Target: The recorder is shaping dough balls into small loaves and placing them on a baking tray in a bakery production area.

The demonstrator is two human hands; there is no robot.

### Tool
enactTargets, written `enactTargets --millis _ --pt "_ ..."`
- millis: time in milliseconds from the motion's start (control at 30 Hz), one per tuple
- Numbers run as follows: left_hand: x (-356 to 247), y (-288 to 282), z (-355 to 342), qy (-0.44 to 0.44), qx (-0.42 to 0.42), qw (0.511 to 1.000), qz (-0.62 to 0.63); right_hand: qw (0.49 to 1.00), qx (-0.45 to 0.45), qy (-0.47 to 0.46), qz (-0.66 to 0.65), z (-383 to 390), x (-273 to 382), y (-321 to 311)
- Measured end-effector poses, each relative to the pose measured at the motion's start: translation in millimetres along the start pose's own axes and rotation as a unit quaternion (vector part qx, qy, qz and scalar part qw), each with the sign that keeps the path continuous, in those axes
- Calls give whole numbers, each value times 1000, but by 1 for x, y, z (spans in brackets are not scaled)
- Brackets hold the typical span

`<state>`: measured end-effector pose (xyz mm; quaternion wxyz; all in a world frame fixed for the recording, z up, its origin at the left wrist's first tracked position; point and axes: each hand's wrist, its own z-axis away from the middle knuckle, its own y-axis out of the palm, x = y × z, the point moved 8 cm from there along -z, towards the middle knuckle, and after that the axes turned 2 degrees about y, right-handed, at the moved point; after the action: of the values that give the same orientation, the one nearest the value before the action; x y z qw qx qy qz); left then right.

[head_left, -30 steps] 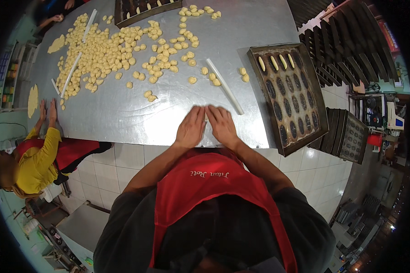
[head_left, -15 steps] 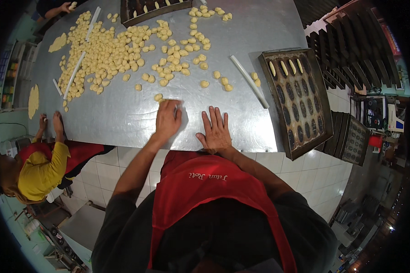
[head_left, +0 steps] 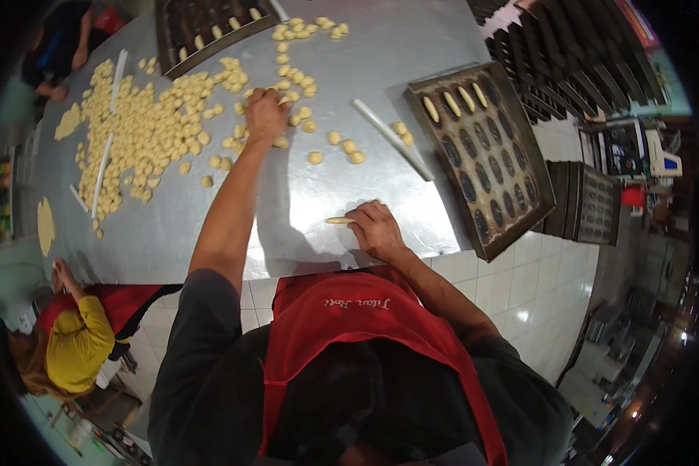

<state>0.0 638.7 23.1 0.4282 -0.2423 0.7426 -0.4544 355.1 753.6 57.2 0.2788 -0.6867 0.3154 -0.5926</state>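
White lettering (head_left: 356, 304), two words, upside down, on red apron (head_left: 318, 332)

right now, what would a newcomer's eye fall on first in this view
Probably the big spread of pale dough balls covering the left part of the metal table. Next, the dark moulded tray at the table's right edge, with four slim dough pieces in its far row. Between them, the right hand holds a dough stick near the front edge.
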Motion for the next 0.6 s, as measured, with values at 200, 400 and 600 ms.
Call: enactTargets --millis 200,400,600 --pt "-28 -45 82 -80 -76 958 266 981 -137 124 -65 -41 -106 -109" --pt "-24 -53 243 -215 -33 909 355 829 -483 123 -252 -91 -237 -350" --pt "-52 -34 306 -317 -6 876 363 863 -87 386 313 -71 -430 -323"
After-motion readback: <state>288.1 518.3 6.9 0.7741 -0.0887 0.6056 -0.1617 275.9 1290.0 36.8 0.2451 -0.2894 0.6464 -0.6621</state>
